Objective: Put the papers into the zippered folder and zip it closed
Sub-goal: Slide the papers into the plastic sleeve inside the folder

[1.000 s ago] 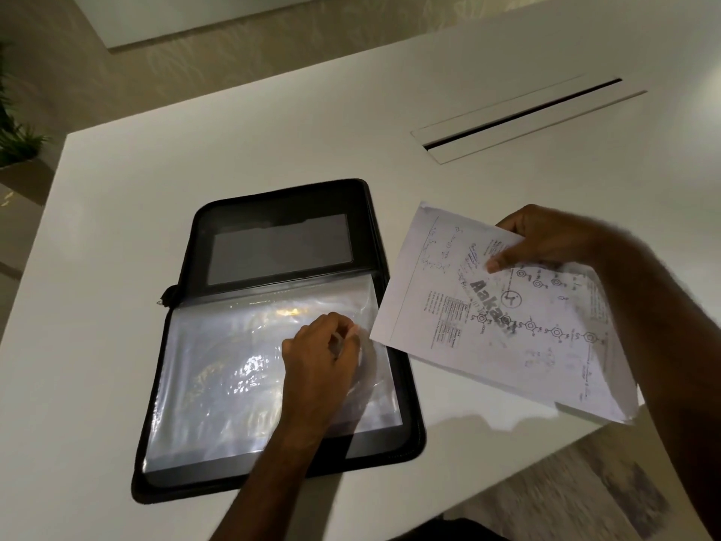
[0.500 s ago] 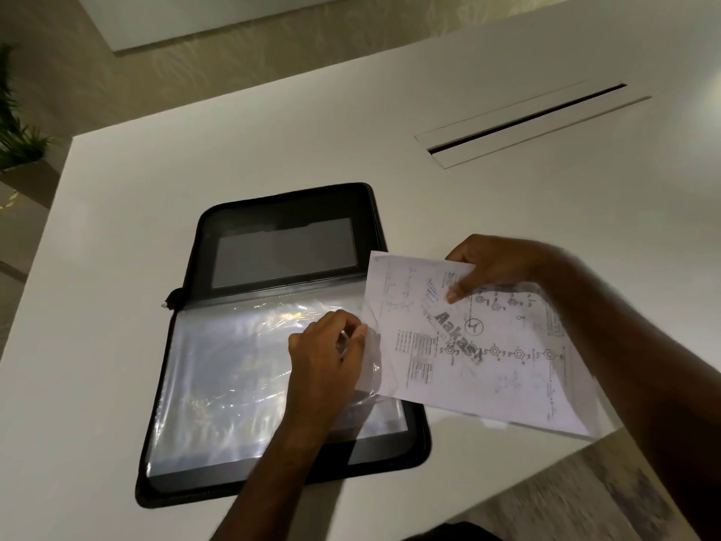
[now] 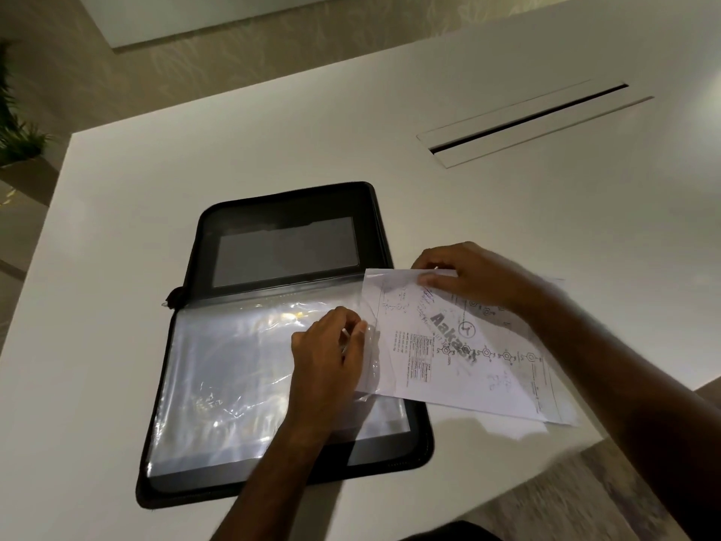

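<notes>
A black zippered folder (image 3: 195, 474) lies open on the white table, its far half a dark inner pocket (image 3: 286, 251). Clear plastic sleeves (image 3: 226, 369) cover the near half. My left hand (image 3: 331, 357) pinches the right edge of the top sleeve and lifts it slightly. My right hand (image 3: 472, 275) grips the far edge of a few printed papers (image 3: 460, 357) with chemistry diagrams and the word "Aakash". The papers' left edge lies at the sleeve's open right side, overlapping the folder's right rim. The zipper pull (image 3: 171, 298) sticks out at the left of the spine.
The white table (image 3: 507, 212) has a long cable slot (image 3: 534, 119) at the far right. Its near right edge runs just past the papers, with floor below. A plant (image 3: 15, 134) stands off the table at far left.
My right hand has carried the papers leftward, from beside the folder to the sleeve's open edge. My left hand stays pinching the sleeve's right edge.
</notes>
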The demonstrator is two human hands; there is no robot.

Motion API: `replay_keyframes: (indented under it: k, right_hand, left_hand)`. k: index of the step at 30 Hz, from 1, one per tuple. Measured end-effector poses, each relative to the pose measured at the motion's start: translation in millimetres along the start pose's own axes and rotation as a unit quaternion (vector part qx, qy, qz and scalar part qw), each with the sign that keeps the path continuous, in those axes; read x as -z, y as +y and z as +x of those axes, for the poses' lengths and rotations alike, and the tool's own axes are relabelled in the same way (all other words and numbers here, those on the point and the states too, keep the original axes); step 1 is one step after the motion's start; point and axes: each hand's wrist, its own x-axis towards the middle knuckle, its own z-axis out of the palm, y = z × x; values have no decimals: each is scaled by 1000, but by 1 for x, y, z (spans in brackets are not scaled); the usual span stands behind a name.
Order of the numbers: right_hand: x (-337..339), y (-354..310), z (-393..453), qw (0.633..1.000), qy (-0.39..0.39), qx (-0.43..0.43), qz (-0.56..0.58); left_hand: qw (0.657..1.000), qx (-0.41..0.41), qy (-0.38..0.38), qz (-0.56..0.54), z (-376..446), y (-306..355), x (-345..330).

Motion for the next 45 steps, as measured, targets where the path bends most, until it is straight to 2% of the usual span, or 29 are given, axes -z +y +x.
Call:
replay_keyframes:
  k: [4,7,12,18,25,29,38,43,45]
  right_hand:
    - [-10,-4,-10,999,28,28,-36]
    - [-11,-9,-19,992,51,80,-86]
    - [-18,-25,-26,961,60,176,-203]
    - [-32,-34,-9,948,76,177,-252]
    - [-55,-34,22,958,174,103,-202]
    - [-64,-33,36,969,166,67,-173]
    - [-63,-34,53,988,121,-32,-91]
    - [-64,-25,59,993,91,-63,44]
    - [-63,-21,60,988,101,-71,97]
  left_hand:
    - [1000,-6,12,-14,0,3,2]
    - [999,-7,29,-25,2,4,3]
    - [999,-25,35,1,11,3,3]
    - [986,-113,75,100,17,8,1]
    - [969,-161,85,168,22,7,-6]
    - [963,-176,87,185,21,11,-6]
    - [972,-143,18,183,14,2,-18]
    - [968,-152,10,198,15,0,-20]
    - [967,-150,5,205,15,1,-21]
